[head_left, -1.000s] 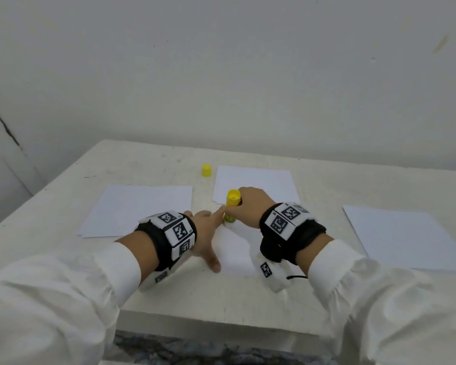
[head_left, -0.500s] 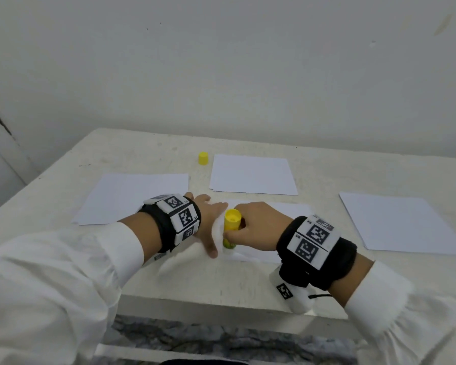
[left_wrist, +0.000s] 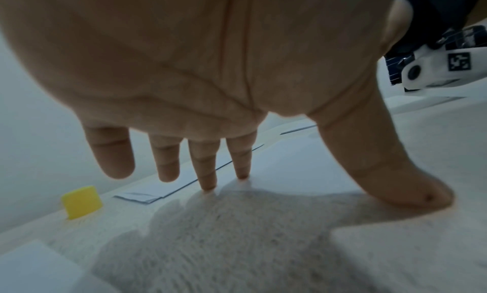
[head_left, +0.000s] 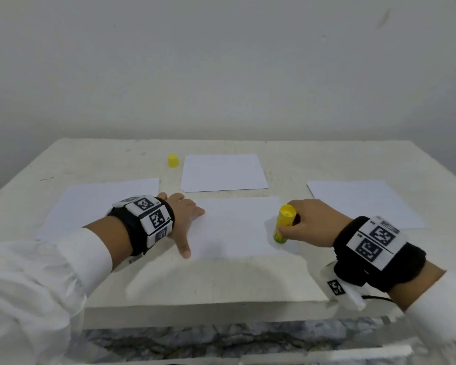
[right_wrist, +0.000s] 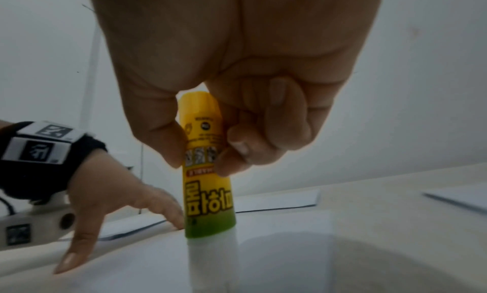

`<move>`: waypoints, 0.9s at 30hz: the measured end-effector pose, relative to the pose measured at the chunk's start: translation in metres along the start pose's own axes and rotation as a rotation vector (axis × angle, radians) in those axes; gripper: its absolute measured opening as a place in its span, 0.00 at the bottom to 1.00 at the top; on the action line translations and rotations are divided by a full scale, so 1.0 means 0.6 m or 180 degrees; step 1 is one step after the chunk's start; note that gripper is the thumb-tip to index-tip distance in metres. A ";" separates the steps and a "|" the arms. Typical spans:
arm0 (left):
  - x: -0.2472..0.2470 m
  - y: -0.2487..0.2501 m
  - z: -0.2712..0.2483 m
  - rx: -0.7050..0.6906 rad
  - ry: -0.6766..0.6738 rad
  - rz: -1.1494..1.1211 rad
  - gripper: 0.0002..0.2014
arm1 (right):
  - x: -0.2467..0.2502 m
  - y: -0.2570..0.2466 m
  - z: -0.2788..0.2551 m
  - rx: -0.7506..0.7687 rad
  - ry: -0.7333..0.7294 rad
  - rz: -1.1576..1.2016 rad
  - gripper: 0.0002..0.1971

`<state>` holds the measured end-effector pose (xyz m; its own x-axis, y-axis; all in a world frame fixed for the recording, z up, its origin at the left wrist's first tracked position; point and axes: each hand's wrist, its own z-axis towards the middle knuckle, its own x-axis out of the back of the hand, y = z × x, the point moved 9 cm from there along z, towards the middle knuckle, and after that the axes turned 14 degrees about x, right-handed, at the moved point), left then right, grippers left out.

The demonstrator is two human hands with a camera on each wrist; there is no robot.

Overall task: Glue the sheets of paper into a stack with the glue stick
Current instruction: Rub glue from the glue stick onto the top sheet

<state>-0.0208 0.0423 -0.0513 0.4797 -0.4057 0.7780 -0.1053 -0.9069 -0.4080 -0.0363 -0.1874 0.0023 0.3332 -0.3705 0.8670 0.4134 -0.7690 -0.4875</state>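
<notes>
Right hand [head_left: 309, 222] wrapped round the glue stick [head_left: 283, 223], thumb and curled fingers [right_wrist: 231, 151] clamped on the yellow barrel, white glue end planted down on the near sheet [head_left: 234, 227] close to its right edge. Stick near upright, tilted a little. Left hand [head_left: 183, 217] flat and spread on that same sheet's left edge, fingers [left_wrist: 208, 172] straight and apart, tips pressing paper, thumb stretched toward the body onto the desk [head_left: 221, 283]. Nothing gripped there, just pinning the sheet down.

Beyond the near sheet, a second sheet [head_left: 223, 172] lying flat, just apart from it. Yellow cap [head_left: 173, 160] standing on the bare desk just left of that far sheet, well away from the stick. Another sheet [head_left: 95, 204] out to the left, partly under the left wrist; one more sheet [head_left: 361, 201] off to the right, behind the right hand. All four sheets separate, none stacked.
</notes>
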 end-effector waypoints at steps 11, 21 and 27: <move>0.013 0.008 0.011 0.0071 0.0138 0.0108 0.57 | 0.068 0.052 0.096 -0.0512 0.0503 -0.0138 0.16; 0.116 0.163 0.009 -0.0312 0.0384 -0.0791 0.46 | 0.055 0.072 0.107 -0.0561 0.0418 -0.0093 0.16; 0.101 0.194 0.034 -0.0188 0.0158 -0.0612 0.45 | 0.054 0.064 0.109 -0.0406 0.0273 -0.0116 0.16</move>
<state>0.0138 -0.0854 -0.0613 0.4525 -0.2284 0.8620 -0.0674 -0.9727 -0.2223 0.0459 -0.1948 0.0048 0.2441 -0.3800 0.8922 0.3110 -0.8407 -0.4432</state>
